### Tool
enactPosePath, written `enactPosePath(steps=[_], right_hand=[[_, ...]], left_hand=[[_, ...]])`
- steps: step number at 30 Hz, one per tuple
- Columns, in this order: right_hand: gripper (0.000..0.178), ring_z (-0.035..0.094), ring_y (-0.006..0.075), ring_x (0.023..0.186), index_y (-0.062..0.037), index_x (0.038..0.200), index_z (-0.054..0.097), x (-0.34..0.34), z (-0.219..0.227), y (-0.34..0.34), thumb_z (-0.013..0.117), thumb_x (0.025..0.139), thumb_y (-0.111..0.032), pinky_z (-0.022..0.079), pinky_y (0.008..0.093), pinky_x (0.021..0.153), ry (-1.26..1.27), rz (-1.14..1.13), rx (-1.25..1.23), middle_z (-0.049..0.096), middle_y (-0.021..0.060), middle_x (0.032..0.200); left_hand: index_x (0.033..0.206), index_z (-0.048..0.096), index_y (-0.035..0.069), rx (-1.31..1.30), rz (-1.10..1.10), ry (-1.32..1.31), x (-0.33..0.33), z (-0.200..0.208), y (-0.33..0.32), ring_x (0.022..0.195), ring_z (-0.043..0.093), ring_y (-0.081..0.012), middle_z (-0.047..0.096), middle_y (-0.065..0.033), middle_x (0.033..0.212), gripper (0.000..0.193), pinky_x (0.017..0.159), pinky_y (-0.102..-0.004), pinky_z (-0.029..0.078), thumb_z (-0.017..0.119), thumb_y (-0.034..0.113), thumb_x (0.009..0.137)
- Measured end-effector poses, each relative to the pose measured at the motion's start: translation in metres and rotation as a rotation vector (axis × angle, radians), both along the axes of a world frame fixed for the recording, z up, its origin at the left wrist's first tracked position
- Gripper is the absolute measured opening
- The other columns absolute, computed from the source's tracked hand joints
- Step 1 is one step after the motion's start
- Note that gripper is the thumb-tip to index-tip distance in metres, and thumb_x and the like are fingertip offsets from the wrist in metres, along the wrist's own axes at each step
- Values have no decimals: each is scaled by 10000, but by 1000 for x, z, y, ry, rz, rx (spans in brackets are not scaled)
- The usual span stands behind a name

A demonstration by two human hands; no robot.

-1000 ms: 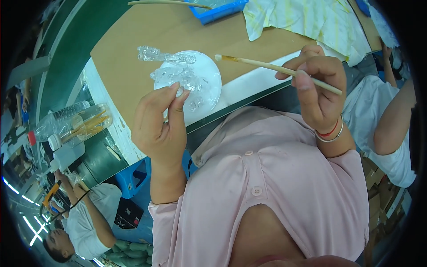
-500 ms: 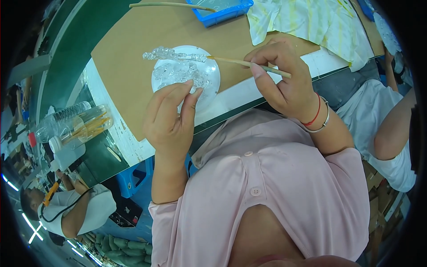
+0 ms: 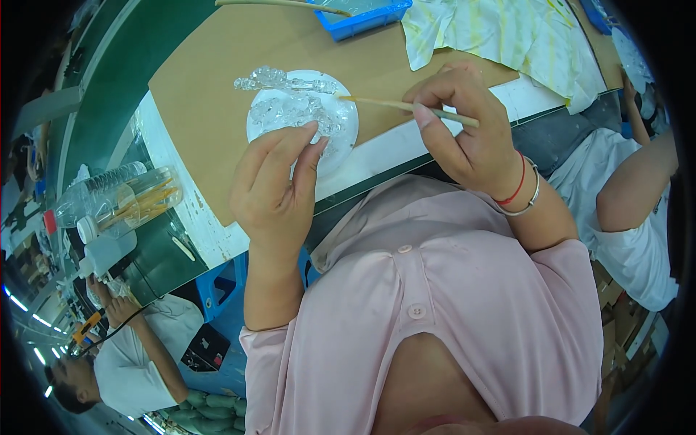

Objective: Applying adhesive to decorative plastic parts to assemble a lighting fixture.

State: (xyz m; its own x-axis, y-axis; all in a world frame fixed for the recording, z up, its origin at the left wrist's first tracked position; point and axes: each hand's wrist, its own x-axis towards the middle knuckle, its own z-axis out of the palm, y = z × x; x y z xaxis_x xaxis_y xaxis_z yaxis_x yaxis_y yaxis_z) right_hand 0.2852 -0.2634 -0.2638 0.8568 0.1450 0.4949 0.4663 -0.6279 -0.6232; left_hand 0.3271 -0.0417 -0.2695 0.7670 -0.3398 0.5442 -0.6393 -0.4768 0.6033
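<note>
My right hand [image 3: 464, 119] pinches a thin wooden stick [image 3: 384, 104] between thumb and fingers. The stick's tip is close to the end of a long, knobbly clear piece [image 3: 290, 83]; whether they touch I cannot tell. That piece lies across the far rim of a round white plate [image 3: 349, 138], jutting past its left side. A heap of small clear pieces [image 3: 286, 114] sits on the plate. Over the near part of the plate, my left hand [image 3: 278, 174] is closed in a pinch, with what looks like a small clear piece [image 3: 317, 137] at the fingertips, partly hidden.
A blue tray [image 3: 362, 24] stands at the far edge, another stick [image 3: 283, 6] reaching over it. Yellow-striped white cloth [image 3: 500, 47] lies far right. Clear bottles, one holding several sticks [image 3: 145, 203], are at left. Co-workers sit at left [image 3: 138, 362] and right [image 3: 623, 203].
The stick's tip has shifted slightly down, away from the long clear piece. My left hand stays nearly in place. The co-worker at left has leaned and lowered their head.
</note>
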Motion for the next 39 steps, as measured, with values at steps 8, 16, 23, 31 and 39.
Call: enactPosePath(steps=[8, 16, 23, 31, 39], right_hand=[[104, 468, 165, 669, -20, 878, 522, -7, 3, 0, 533, 792, 37, 370, 297, 719, 43, -2, 98, 616, 81, 815], [91, 438, 153, 610, -28, 876, 513, -7, 3, -2, 533, 798, 16, 367, 325, 750, 22, 43, 27, 616, 69, 794], [91, 401, 159, 575, -46, 847, 501, -19, 5, 2, 529, 784, 13, 365, 344, 743, 23, 103, 45, 612, 66, 790], [97, 406, 169, 570, -49, 840, 502, -18, 3, 9, 526, 768, 12, 364, 341, 725, 31, 147, 75, 609, 65, 794], [79, 407, 163, 571, -43, 826, 510, -8, 10, 1, 525, 769, 9, 365, 339, 720, 58, 81, 46, 595, 53, 764]], left_hand=[[900, 701, 39, 18, 16, 35, -1, 1, 1, 721, 639, -179, 665, -90, 814, 232, 641, -252, 484, 758, -28, 685], [874, 687, 40, 6, 0, 5, 1, -1, 0, 693, 626, -198, 643, -89, 788, 218, 582, -268, 487, 743, -46, 682], [873, 687, 41, -5, -9, -2, 2, 0, 0, 689, 626, -196, 642, -88, 782, 214, 577, -267, 484, 743, -43, 685], [873, 687, 40, -6, -5, 9, 2, -1, -1, 685, 626, -198, 642, -90, 781, 215, 576, -267, 484, 739, -49, 684], [866, 685, 40, -12, -10, 10, 3, 0, -1, 692, 630, -210, 645, -93, 783, 205, 590, -275, 487, 734, -46, 686]])
